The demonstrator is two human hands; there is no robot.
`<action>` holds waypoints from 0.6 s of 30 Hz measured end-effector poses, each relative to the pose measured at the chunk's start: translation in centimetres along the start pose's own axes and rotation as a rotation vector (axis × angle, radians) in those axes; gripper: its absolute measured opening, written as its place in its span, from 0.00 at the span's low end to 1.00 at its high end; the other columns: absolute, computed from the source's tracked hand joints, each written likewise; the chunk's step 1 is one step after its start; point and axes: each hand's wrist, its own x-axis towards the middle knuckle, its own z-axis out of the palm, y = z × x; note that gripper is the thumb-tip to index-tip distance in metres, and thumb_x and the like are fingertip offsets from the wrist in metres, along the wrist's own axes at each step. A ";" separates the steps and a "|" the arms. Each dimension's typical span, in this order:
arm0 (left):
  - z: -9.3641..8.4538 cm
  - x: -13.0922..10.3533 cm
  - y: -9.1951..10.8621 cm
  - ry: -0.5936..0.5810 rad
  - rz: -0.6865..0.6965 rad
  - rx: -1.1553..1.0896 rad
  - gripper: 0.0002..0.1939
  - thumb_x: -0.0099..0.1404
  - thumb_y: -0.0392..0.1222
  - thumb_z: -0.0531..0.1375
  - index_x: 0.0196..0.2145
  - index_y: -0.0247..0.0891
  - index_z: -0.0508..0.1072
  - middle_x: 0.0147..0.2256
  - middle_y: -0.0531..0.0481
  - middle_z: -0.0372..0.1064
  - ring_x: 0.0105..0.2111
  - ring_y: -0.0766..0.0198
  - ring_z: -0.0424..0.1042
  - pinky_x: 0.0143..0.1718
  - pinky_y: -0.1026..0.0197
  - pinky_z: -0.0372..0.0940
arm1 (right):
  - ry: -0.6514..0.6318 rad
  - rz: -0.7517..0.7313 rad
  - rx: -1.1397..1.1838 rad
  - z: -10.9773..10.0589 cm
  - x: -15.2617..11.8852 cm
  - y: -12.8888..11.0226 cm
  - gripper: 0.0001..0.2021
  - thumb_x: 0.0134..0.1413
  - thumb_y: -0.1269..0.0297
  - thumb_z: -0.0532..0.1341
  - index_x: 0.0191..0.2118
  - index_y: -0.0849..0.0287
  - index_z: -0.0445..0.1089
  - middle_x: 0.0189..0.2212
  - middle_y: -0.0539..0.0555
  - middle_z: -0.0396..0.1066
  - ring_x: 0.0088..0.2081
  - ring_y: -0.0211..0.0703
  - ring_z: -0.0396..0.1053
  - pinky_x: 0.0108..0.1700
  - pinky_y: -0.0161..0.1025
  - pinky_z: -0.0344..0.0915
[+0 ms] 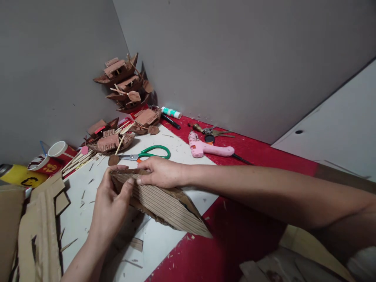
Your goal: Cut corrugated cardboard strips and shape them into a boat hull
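Between my two hands is a boat-shaped cardboard hull [167,205], its ridged inner face upward and its pointed end toward the lower right. My left hand [116,192] grips the far left tip, thumb on the ridged face and fingers behind the edge. Close beside it, my right hand [160,172] pinches the upper rim, with its thumb pressed on the inside. Some of the fingers are hidden behind the cardboard. Just beyond my hands lie green-handled scissors [154,150], partly covered by my right hand.
A pink glue gun [202,148] lies on the red strip, near a glue stick [171,112] and a black marker [170,121]. Several cardboard model boats [117,70] are stacked in the corner. Paper cups [60,152], a yellow can [25,175] and cardboard scraps [44,227] line the left.
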 end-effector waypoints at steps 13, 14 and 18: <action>-0.4 0.7 -0.7 0.052 0.027 0.008 0.10 0.60 0.44 0.60 0.40 0.42 0.66 0.32 0.55 0.68 0.34 0.64 0.67 0.36 0.63 0.61 | 0.000 0.010 -0.101 -0.3 0.0 -0.8 0.09 0.52 0.61 0.60 0.30 0.62 0.71 0.24 0.49 0.68 0.26 0.35 0.61 0.27 0.31 0.53; -0.5 0.8 -0.8 0.060 0.026 0.011 0.10 0.60 0.44 0.60 0.40 0.42 0.67 0.32 0.55 0.68 0.34 0.63 0.67 0.36 0.63 0.61 | -0.015 0.010 -0.118 -0.4 -0.1 -0.9 0.08 0.51 0.62 0.61 0.31 0.62 0.71 0.25 0.49 0.68 0.26 0.35 0.62 0.26 0.31 0.53; -0.6 1.1 -0.8 0.081 -0.021 -0.053 0.13 0.59 0.44 0.61 0.42 0.41 0.68 0.33 0.54 0.69 0.33 0.63 0.68 0.35 0.64 0.62 | -0.022 -0.027 -0.114 -0.4 0.0 -0.7 0.05 0.50 0.66 0.62 0.30 0.63 0.71 0.25 0.50 0.69 0.27 0.35 0.62 0.27 0.31 0.53</action>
